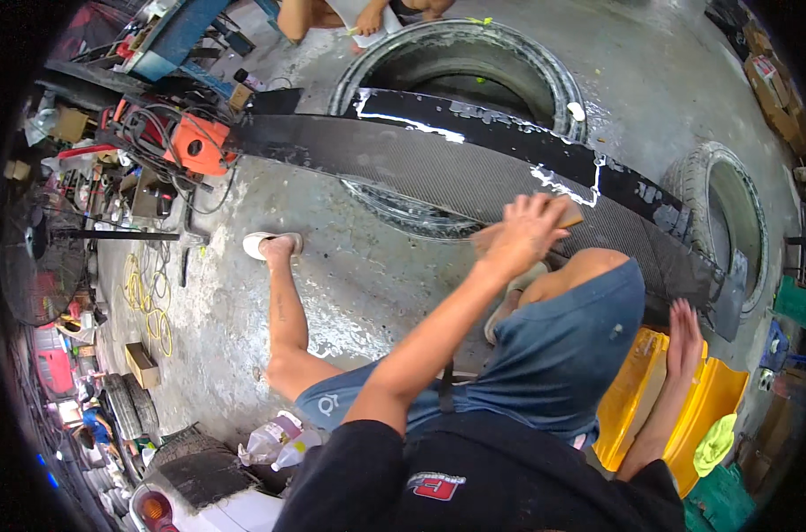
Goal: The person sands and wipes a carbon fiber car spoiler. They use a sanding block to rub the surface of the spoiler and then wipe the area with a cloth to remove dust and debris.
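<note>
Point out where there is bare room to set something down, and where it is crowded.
Bare floor lies between the yellow cable and the left sandal, and between the large upper tyre and the cardboard boxes. Crowded: around the orange machine, and at the left hand on the dark panel.

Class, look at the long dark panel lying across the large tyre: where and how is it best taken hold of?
Probably by its near long edge, from the camera's side: left hand left of the tyre, right hand right of it. The panel is long and flattish and overhangs the tyre both ways, so fingers could likely curl beneath, thumbs on top.
</note>
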A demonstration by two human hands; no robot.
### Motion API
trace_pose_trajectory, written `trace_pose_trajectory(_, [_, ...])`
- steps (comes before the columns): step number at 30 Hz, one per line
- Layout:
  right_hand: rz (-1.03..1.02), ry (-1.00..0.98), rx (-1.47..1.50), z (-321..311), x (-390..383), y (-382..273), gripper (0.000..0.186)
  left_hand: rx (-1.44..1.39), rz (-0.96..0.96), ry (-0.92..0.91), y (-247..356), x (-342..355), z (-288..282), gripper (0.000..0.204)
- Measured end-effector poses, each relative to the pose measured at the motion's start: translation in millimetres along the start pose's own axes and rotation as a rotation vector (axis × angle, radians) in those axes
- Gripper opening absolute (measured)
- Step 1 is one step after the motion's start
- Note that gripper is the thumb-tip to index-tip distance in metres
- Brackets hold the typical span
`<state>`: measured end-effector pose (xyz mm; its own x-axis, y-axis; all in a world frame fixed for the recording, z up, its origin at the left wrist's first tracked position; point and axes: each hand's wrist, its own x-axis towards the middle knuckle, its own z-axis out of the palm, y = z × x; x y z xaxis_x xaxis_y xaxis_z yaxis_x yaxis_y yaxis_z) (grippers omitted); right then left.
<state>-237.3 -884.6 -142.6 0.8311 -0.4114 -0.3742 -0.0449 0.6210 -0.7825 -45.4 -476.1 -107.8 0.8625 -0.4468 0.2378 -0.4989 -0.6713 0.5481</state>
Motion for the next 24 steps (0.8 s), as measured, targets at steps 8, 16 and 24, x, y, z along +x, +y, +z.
trace_pose_trajectory(8, [0.309,-0.935,-1.014,360.4,85.4,46.6,0.042,0.367,-0.142,0.209,-54.2,36.5,28.6,0.053])
trace_pose_trajectory(16, [-0.72,-1.255,-1.883,470.5,109.7,213.3,0.077,0.263,-0.476,0.299,-139.9,-91.2,-135.8,0.052])
trace_pose_trajectory(24, [-0.899,-0.889,-1.769,561.1,71.0,344.6,0.093,-0.043,-0.82,0.319,-162.9,-236.7,-101.4,0.051])
